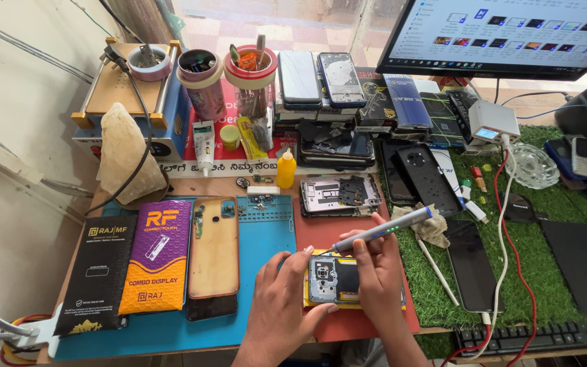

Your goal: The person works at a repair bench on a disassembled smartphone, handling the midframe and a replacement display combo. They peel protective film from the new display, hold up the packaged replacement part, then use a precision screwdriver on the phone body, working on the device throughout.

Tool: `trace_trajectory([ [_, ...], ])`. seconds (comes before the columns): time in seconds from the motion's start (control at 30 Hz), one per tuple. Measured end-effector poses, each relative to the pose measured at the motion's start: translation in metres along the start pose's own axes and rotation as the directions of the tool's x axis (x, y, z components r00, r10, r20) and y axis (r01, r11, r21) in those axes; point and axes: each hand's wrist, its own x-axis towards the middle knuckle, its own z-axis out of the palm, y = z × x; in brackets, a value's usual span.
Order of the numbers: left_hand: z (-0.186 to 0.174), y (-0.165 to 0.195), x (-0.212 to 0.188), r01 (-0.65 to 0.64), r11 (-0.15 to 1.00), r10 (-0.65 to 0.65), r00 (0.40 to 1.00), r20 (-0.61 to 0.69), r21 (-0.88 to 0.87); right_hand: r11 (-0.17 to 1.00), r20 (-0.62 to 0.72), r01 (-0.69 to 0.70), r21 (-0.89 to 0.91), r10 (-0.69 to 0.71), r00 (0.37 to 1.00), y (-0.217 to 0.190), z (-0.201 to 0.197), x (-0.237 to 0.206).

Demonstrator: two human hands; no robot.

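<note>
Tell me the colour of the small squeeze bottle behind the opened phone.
Yellow small squeeze bottle, clearest in the head view.
</note>
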Motion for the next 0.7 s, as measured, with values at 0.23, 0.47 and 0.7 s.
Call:
trace_trajectory([
  [0.23, 0.002, 0.0, 0.0, 0.002, 1.0, -0.002, 1.0, -0.003, 0.002, 1.0, 0.008, 0.004, -0.001, -0.004, 1.0, 0.012, -0.004, 0.002],
  [0.47, 0.003, -0.001, 0.0, -0.01, 1.0, 0.01, 1.0, -0.013, -0.008, 1.0, 0.034, 0.002, -0.025, -0.002, 0.999, 0.014, -0.005, 0.0],
  [0.7, 0.003, -0.001, -0.001, -0.003, 1.0, 0.003, 1.0, -0.008, -0.001, 1.0, 0.047, -0.001, -0.019, 0.002, 0.999, 0.012, -0.003, 0.0],
])
